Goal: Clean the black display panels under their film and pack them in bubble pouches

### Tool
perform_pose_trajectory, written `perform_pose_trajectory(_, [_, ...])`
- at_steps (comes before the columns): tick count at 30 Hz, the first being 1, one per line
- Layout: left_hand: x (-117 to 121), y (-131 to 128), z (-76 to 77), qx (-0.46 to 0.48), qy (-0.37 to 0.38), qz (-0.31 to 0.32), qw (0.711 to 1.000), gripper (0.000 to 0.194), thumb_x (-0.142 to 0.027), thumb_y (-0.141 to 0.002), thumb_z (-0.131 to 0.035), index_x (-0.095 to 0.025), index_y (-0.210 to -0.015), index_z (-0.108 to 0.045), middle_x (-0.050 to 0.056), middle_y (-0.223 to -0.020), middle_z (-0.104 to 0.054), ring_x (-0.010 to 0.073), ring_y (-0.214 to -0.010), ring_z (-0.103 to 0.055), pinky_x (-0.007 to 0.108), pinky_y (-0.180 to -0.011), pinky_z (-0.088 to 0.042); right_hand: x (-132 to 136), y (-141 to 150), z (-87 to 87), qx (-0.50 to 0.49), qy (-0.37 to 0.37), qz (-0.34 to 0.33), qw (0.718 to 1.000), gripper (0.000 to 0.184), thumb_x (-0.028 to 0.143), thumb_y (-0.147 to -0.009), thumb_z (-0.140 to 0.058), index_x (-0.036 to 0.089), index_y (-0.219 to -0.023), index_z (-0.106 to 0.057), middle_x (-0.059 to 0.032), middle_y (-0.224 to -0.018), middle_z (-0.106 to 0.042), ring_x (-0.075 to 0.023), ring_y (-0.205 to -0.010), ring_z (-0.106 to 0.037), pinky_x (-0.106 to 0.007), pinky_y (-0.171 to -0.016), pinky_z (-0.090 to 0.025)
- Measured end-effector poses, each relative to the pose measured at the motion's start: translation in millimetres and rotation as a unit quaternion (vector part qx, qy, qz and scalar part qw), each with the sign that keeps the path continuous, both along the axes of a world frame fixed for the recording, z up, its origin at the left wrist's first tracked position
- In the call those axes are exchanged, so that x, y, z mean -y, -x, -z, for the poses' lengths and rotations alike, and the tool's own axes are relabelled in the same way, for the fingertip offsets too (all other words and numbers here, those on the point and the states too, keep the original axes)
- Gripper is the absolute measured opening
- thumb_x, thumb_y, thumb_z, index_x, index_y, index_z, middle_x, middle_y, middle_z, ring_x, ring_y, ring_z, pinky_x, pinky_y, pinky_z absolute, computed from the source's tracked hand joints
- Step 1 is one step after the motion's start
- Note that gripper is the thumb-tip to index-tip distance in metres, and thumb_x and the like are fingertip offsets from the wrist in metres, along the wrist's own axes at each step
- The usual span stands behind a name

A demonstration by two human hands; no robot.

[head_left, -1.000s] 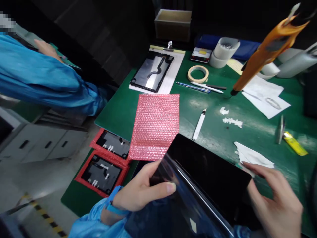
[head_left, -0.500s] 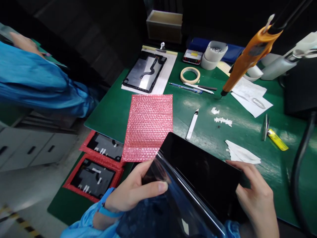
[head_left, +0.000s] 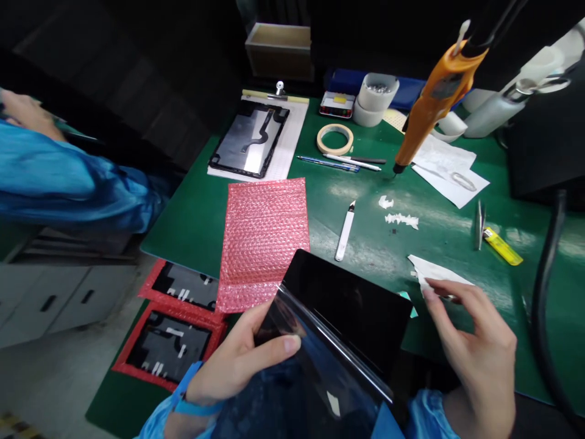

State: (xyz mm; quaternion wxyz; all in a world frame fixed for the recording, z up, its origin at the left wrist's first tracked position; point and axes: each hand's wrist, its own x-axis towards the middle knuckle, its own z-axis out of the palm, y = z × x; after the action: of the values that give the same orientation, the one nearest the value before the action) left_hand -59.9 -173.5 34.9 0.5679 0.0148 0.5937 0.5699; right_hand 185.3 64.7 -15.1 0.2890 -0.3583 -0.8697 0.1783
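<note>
My left hand (head_left: pixel 240 360) is closed on the near left edge of a black tablet screen (head_left: pixel 350 305), thumb lying across a clear protective film (head_left: pixel 315 372) peeled partly off it. The screen tilts up from the green mat (head_left: pixel 439 244). My right hand (head_left: pixel 475 360) hovers at the screen's right corner, fingers curled and apart, fingertips close to a scrap of white paper (head_left: pixel 434 271); it holds nothing that I can see. A pink bubble-wrap bag (head_left: pixel 265 241) lies flat just beyond the screen.
A white craft knife (head_left: pixel 344 231), tape roll (head_left: pixel 335 138), pens (head_left: pixel 340 161), yellow lighter (head_left: pixel 503 246) and tweezers (head_left: pixel 479 216) lie on the mat. An orange electric screwdriver (head_left: pixel 432 103) hangs above. Another tablet (head_left: pixel 249 139) rests on a clipboard. Two red trays (head_left: pixel 171 332) sit lower left. Another person's blue sleeve (head_left: pixel 68 183) is at left.
My right hand has let go of the screen's right corner and lifted toward the white paper scrap. The screen has shifted left and nearer. The view has panned right.
</note>
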Motion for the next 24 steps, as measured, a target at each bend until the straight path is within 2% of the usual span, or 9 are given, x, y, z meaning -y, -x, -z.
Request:
perform_pose_trajectory(4, [-1.0,-0.9,0.0,-0.018,0.019,-0.014,1.000,0.051,-0.061,-0.072,-0.111,-0.022,-0.101,-0.094,0.002,-0.094,-0.088,0.0206,-0.092,-0.078,0.022,-0.086,-0.061,-19.1,0.2,13.5,0.013,-0.027,0.051,0.998,0.039,0.058,-0.118,-0.067,0.023,-0.126,-0.083,-0.0138,-0.123,-0.077,-0.0337,-0.112,-0.074,-0.048,-0.096,-0.055])
perform_pose_trajectory(7, [-1.5,-3.1,-1.5,-0.018,0.024,-0.027,0.999,0.051,-0.059,-0.071,-0.111,-0.022,-0.102,-0.095,0.003,-0.095,-0.089,0.0220,-0.094,-0.080,0.023,-0.087,-0.062,-29.7,5.6,20.6,0.027,0.000,0.052,0.998,0.053,0.073,-0.115,-0.061,0.026,-0.108,-0.085,-0.0142,-0.121,-0.078,-0.0389,-0.112,-0.073,-0.054,-0.099,-0.050])
perform_pose_trajectory(9, [-1.6,-4.5,-2.9,-0.016,0.019,-0.039,0.999,0.048,-0.057,-0.071,-0.112,-0.022,-0.100,-0.095,0.001,-0.090,-0.087,0.0207,-0.091,-0.080,0.022,-0.084,-0.061,-31.7,10.7,20.9,0.010,0.026,0.060,0.998,0.048,0.069,-0.114,-0.063,0.027,-0.100,-0.082,-0.0116,-0.112,-0.080,-0.0364,-0.105,-0.075,-0.053,-0.097,-0.051])
perform_pose_trajectory(12, [-1.2,-6.0,-5.0,-0.024,0.009,-0.056,0.998,0.044,-0.055,-0.070,-0.113,-0.023,-0.092,-0.094,-0.002,-0.081,-0.082,0.0166,-0.082,-0.074,0.020,-0.079,-0.058,-24.7,17.7,12.0,-0.045,0.064,0.094,0.992,0.033,0.057,-0.108,-0.073,0.026,-0.100,-0.079,-0.0083,-0.097,-0.080,-0.0299,-0.089,-0.077,-0.045,-0.084,-0.056])
perform_pose_trajectory(16, [-0.9,-7.6,-6.8,-0.023,0.012,-0.065,0.998,0.045,-0.056,-0.070,-0.113,-0.023,-0.096,-0.095,0.000,-0.086,-0.085,0.0182,-0.086,-0.077,0.020,-0.081,-0.060,0.1,26.0,-20.5,-0.130,0.154,0.125,0.971,0.030,0.058,-0.106,-0.080,0.028,-0.103,-0.076,-0.0061,-0.093,-0.077,-0.0239,-0.075,-0.073,-0.036,-0.062,-0.055])
perform_pose_trajectory(18, [-1.0,-8.7,-7.2,-0.023,0.016,-0.072,0.997,0.048,-0.056,-0.070,-0.113,-0.025,-0.103,-0.096,0.000,-0.086,-0.085,0.0196,-0.090,-0.079,0.020,-0.084,-0.061,13.4,31.1,-41.6,-0.179,0.238,0.086,0.951,0.032,0.059,-0.101,-0.088,0.030,-0.097,-0.076,-0.0040,-0.089,-0.073,-0.0213,-0.070,-0.068,-0.032,-0.055,-0.053])
perform_pose_trajectory(20, [-0.5,-9.9,-6.9,-0.029,0.020,-0.076,0.996,0.046,-0.055,-0.069,-0.114,-0.025,-0.100,-0.096,-0.001,-0.082,-0.083,0.0173,-0.084,-0.076,0.019,-0.081,-0.060,22.9,37.2,-58.8,-0.177,0.273,-0.002,0.945,0.032,0.055,-0.105,-0.085,0.030,-0.089,-0.074,-0.0022,-0.083,-0.069,-0.0188,-0.067,-0.065,-0.028,-0.054,-0.052])
perform_pose_trajectory(22, [1.7,-11.4,-5.7,-0.036,0.026,-0.079,0.996,0.043,-0.055,-0.068,-0.114,-0.024,-0.091,-0.094,-0.002,-0.078,-0.081,0.0148,-0.076,-0.071,0.019,-0.078,-0.060,27.4,43.5,-67.5,-0.138,0.263,-0.091,0.950,0.029,0.046,-0.112,-0.078,0.030,-0.089,-0.074,-0.0005,-0.082,-0.068,-0.0160,-0.068,-0.065,-0.024,-0.057,-0.051])
perform_pose_trajectory(24, [6.1,-12.7,-3.0,-0.039,0.035,-0.083,0.995,0.044,-0.055,-0.066,-0.114,-0.025,-0.091,-0.094,-0.002,-0.077,-0.080,0.0153,-0.074,-0.071,0.021,-0.078,-0.062,27.7,49.0,-67.7,-0.102,0.240,-0.133,0.956,0.022,0.038,-0.116,-0.073,0.030,-0.096,-0.075,0.0013,-0.087,-0.070,-0.0135,-0.071,-0.065,-0.022,-0.060,-0.051])
